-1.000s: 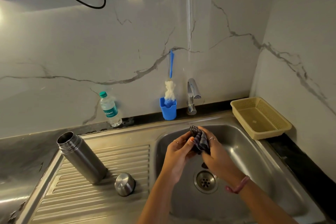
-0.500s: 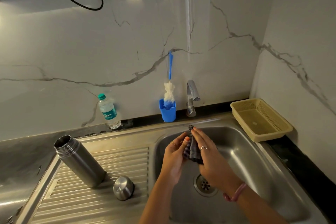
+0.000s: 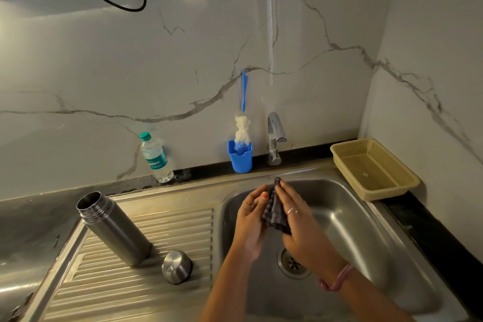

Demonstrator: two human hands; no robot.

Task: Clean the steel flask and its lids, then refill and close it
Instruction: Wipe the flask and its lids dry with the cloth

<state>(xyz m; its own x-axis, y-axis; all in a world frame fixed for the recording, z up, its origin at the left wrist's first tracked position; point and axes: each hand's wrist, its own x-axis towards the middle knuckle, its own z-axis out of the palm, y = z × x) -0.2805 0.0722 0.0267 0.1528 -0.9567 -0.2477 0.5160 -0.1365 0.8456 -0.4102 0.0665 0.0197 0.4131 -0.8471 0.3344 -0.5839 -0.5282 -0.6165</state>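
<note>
Your flask (image 3: 115,230) stands open on the ribbed drainboard (image 3: 146,293), at about 8 o'clock from the sink (image 3: 366,230). Its round steel lid (image 3: 176,270) sits just beside it, a bit nearer to you. Only this one lid shows. You cannot tell from here if the flask and lid are clean or wet.

Over the sink, your left hand (image 3: 251,219) and right hand (image 3: 300,222) press a dark cloth (image 3: 274,212) between them. The fingers lie mostly straight on it, and the thumbs are hidden. This looks like wiping or drying work in the middle of the job.

The filling and closing look not yet done, since the flask has no lid on.

At 11 o'clock from the sink a small water bottle (image 3: 154,158) leans by the marble wall. At 12 o'clock a brush (image 3: 242,128) stands in a blue cup (image 3: 240,159), next to the tap (image 3: 275,138). No water runs from it. At 2 o'clock sits a yellow basket (image 3: 407,178) on the dark counter.
</note>
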